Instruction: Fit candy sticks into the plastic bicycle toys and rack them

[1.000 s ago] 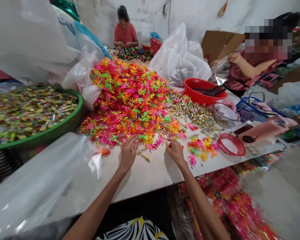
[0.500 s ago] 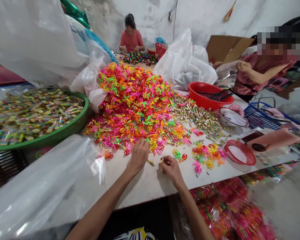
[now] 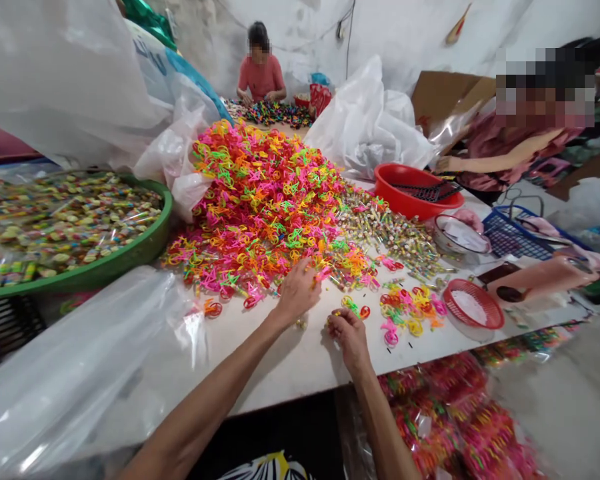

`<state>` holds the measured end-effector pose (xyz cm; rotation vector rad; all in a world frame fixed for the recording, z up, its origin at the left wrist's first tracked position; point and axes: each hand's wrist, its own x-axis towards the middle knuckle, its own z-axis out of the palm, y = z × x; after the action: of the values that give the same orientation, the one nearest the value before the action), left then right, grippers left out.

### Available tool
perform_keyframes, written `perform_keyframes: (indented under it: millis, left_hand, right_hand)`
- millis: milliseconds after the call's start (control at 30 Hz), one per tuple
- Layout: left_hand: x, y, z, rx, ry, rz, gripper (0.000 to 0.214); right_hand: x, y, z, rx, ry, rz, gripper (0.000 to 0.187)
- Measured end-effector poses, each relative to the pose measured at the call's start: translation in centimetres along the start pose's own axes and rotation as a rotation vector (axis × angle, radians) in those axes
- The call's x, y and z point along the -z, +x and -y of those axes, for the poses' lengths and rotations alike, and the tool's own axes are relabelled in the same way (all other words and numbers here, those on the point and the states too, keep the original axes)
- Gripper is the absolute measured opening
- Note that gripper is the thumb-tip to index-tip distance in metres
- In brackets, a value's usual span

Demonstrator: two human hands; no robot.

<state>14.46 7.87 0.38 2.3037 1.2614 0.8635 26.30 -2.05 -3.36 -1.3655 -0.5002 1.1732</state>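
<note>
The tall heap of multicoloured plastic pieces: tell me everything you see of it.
The heap of small, glossy, plastic-looking pieces mixes pink, red, orange, yellow and green; many have ring shapes. It rests on the white tabletop, spreading loosely in front. A translucent white plastic bag lies against its left side; small pale cylinders meet its right. The person's left hand is at its front edge.

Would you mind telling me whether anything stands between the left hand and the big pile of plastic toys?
Nothing visible does. The left hand is right at the front edge of the big pile of plastic toys, and the right hand is off to the right, clear of that path.
</note>
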Motion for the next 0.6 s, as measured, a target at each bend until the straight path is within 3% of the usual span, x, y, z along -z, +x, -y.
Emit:
perform_keyframes:
  millis: [100, 200, 267, 400, 467, 600]
  left_hand:
    - [1.7, -1.7, 0.8, 0.391, -0.658, -0.198, 0.02]
    - [3.0, -4.6, 1.7, 0.607, -0.91, -0.211, 0.023]
    - [3.5, -6.8, 1.9, 0.688, -0.976, -0.166, 0.023]
    - [3.5, -10.4, 1.1, 0.939, -1.301, 0.079, 0.026]
    - [3.2, -11.2, 0.8, 0.98, -1.397, 0.122, 0.025]
    - [3.0, -11.7, 1.1, 0.937, -1.437, 0.172, 0.022]
  right_hand:
    - [-0.1, -0.2, 0.5, -0.004, 0.085, -0.031, 0.02]
    - [-1.0, -0.9, 1.1, 0.025, 0.112, -0.046, 0.027]
    - [-1.8, -1.5, 1.2, 0.014, 0.116, 0.004, 0.028]
    - [-3.5, -2.7, 0.7, -0.11, 0.083, 0.182, 0.026]
    - [-4.0, -3.1, 0.3, -0.157, 0.064, 0.243, 0.024]
    - [-4.2, -3.3, -0.2, -0.237, 0.076, 0.364, 0.021]
